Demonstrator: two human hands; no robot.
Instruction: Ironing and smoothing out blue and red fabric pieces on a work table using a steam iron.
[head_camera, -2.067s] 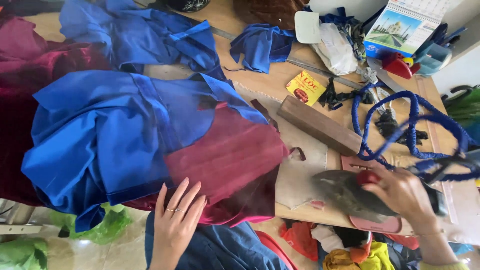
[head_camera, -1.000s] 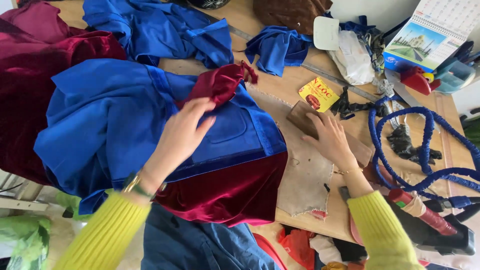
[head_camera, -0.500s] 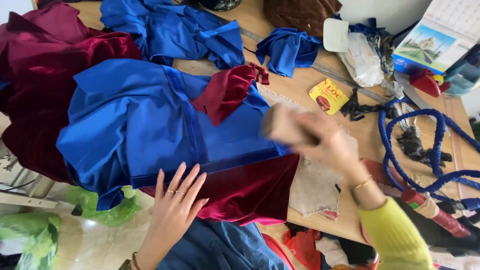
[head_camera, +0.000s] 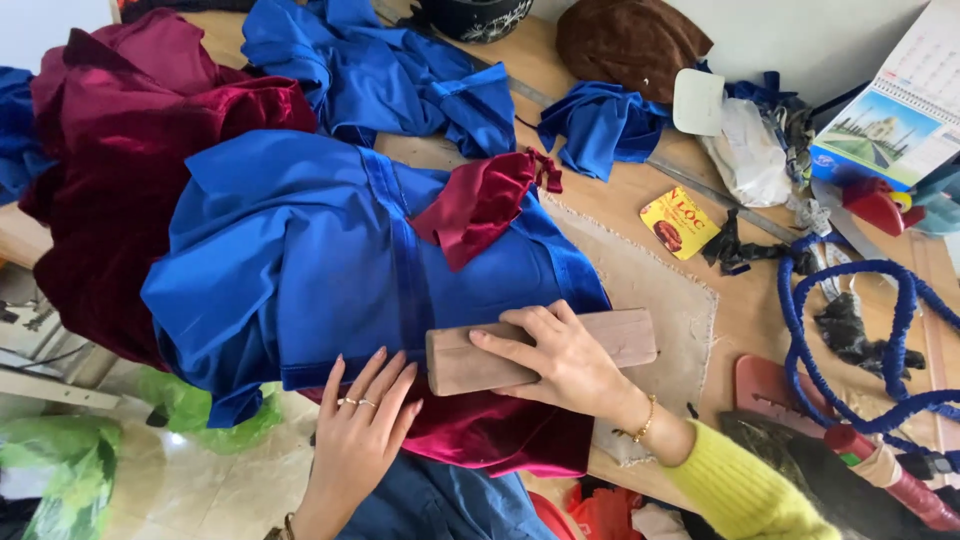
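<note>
A blue satin garment (head_camera: 300, 260) lies spread over dark red velvet cloth (head_camera: 130, 170) on the wooden table (head_camera: 620, 215). My right hand (head_camera: 560, 362) presses a long wooden block (head_camera: 625, 340) down on the garment's lower edge, fingers laid over the block's top. My left hand (head_camera: 362, 430) lies flat with its fingers apart on the cloth just left of the block, rings on two fingers. A folded piece of red velvet (head_camera: 480, 200) sits on top of the blue garment.
More blue cloth (head_camera: 380, 70) and a brown hat (head_camera: 630, 40) lie at the back. A yellow packet (head_camera: 678, 222), a desk calendar (head_camera: 890, 110), a coiled blue cord (head_camera: 860, 330) and a dark iron (head_camera: 800, 460) sit at the right. Green bags (head_camera: 190, 410) are on the floor.
My right hand has brought the wooden block from mid-air down onto the garment's lower edge. My left hand has stayed flat on the cloth.
</note>
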